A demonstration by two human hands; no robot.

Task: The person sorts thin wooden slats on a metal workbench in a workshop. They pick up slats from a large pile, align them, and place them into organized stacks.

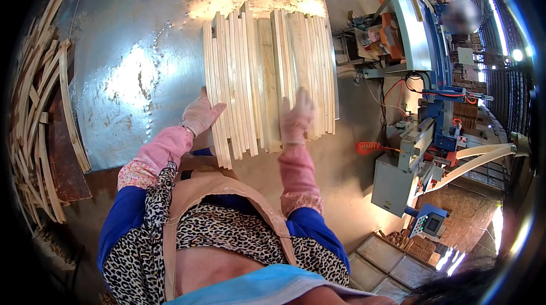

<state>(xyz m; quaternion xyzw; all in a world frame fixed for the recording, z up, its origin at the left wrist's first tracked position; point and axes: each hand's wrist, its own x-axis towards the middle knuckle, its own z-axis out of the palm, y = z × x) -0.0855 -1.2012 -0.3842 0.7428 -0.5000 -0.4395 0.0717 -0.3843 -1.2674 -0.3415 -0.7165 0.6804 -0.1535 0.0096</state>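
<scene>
Slats: pale wooden slats [267, 77] lie side by side on the shiny metal table [131, 77], near ends uneven.
Left hand [200, 114]: gloved, flat against the bundle's left edge.
Right hand [297, 116]: gloved, fingers spread on top.
Progress: seemingly mid-squaring.
Labels: none legible; grey machine cabinet [392, 182] at right.

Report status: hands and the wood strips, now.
Left hand and right hand flat against the wood strips on the metal table. Nothing blocking.
</scene>
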